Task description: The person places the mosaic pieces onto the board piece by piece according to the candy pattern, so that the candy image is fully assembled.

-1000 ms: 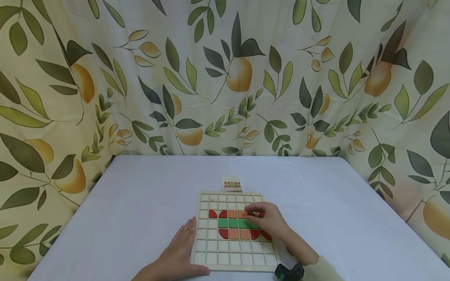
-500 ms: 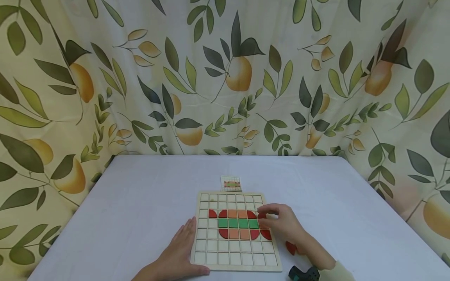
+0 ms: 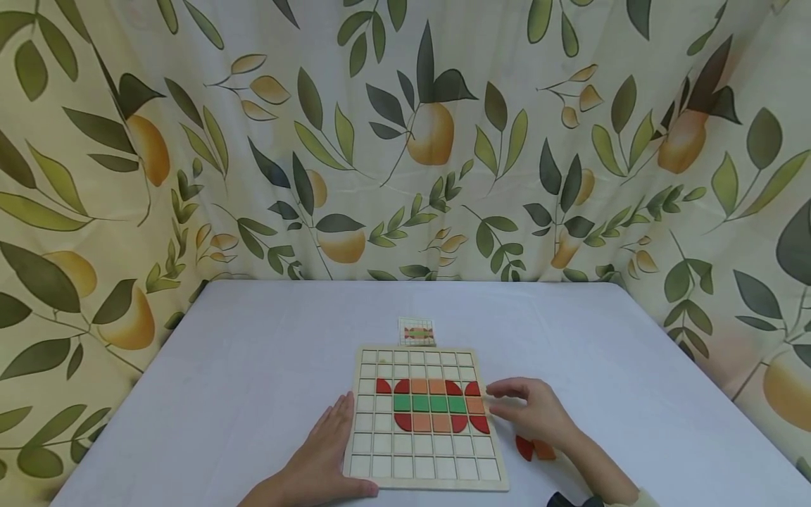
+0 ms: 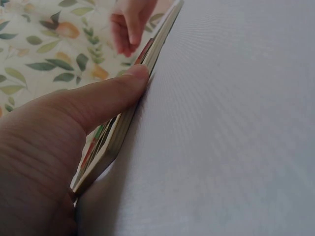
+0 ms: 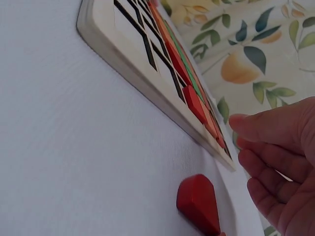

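A wooden grid board lies on the table, with red, orange and green pieces set in its middle rows. Along its left side rests my left hand, fingers straight and thumb at the near corner. The left wrist view shows that thumb lying across the board's edge. My right hand hovers just off the board's right edge, fingers loosely bent and nothing between them. An orange square sits in the right-hand column, between a red piece above and another red piece below.
Below my right hand, a loose red piece and an orange piece lie on the white tablecloth. A small pattern card stands behind the board. A leaf-print curtain hangs beyond the table.
My right hand has moved rightward off the board, uncovering the right-hand column and the loose pieces beside the board. The left hand has stayed in place.
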